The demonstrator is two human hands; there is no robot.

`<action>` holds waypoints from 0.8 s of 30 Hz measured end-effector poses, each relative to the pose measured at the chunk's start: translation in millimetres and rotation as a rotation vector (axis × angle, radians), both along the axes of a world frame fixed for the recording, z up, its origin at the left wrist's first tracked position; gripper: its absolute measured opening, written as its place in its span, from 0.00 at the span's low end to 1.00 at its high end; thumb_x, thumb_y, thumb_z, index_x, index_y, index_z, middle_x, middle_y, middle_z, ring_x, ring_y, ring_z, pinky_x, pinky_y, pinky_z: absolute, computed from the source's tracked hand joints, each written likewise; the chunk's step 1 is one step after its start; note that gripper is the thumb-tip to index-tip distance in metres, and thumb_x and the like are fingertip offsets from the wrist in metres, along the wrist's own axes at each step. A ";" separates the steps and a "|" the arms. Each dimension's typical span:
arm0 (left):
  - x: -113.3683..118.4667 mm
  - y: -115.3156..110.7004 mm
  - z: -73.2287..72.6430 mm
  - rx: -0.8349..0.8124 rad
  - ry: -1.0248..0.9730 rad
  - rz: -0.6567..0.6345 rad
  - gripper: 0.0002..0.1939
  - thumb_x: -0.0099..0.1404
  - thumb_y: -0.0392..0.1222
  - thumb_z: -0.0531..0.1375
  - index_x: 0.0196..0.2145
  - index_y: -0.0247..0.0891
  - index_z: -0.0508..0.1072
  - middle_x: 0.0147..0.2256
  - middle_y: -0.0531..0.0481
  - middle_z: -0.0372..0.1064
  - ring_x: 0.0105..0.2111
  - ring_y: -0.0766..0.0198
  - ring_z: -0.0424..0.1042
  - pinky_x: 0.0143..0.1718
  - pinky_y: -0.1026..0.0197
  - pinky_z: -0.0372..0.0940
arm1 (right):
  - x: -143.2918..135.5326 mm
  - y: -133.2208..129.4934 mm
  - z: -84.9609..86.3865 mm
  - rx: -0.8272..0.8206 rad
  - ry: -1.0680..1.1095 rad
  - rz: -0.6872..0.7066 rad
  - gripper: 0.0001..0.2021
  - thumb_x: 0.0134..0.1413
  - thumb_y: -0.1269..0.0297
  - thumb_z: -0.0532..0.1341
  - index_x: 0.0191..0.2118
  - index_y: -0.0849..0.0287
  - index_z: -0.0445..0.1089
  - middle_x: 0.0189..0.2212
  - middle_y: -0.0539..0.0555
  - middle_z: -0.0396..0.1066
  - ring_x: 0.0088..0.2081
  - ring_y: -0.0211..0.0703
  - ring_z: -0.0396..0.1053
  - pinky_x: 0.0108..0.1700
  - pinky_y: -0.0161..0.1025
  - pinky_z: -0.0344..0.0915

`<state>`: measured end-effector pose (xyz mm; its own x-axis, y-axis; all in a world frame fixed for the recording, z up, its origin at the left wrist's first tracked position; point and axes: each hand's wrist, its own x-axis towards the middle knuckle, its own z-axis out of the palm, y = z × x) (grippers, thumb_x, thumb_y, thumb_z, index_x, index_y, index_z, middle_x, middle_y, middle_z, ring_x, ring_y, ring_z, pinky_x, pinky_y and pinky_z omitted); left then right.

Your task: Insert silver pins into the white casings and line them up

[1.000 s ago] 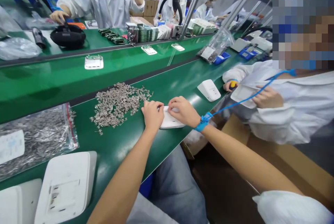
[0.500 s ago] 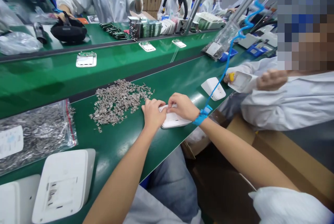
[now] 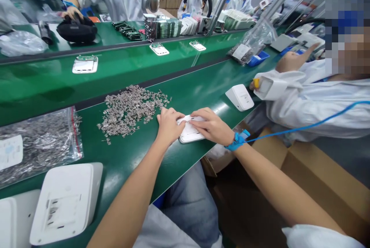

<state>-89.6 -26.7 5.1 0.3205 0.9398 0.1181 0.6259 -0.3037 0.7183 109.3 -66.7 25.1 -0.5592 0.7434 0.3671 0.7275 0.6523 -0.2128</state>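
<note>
A white plastic housing (image 3: 190,137) lies on the green bench before me, partly covered by both hands. My left hand (image 3: 170,124) grips its left side, the thumb on top and the fingers curled at the edge. Over the right part of the housing, my right hand (image 3: 214,127) has its fingers stretched and apart, fingertips touching the top face; whether a small part sits under them is hidden. Left of my hands spreads a heap of small metal clips (image 3: 131,111). A blue band (image 3: 237,140) with a cord circles my right wrist.
Two larger white housings, one with a slotted recess (image 3: 68,201), stand at lower left beside a zip bag of metal parts (image 3: 43,145). Another white housing (image 3: 240,97) is to the right, near a co-worker's sleeve (image 3: 312,118). Beyond runs a green conveyor (image 3: 121,63) carrying white units.
My right hand's fingers have gone from a pinch to stretched out on the housing. The blue cord has swung to the right. The units on the conveyor have shifted left; the co-worker's hand has risen.
</note>
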 end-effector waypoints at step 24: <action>-100.1 -123.7 36.8 0.198 0.790 0.340 0.14 0.64 0.43 0.56 0.44 0.40 0.77 0.35 0.44 0.76 0.44 0.49 0.69 0.41 0.52 0.54 | 13.9 64.9 -31.5 -0.037 0.810 -0.426 0.14 0.59 0.56 0.58 0.31 0.59 0.76 0.29 0.54 0.78 0.31 0.43 0.73 0.37 0.39 0.69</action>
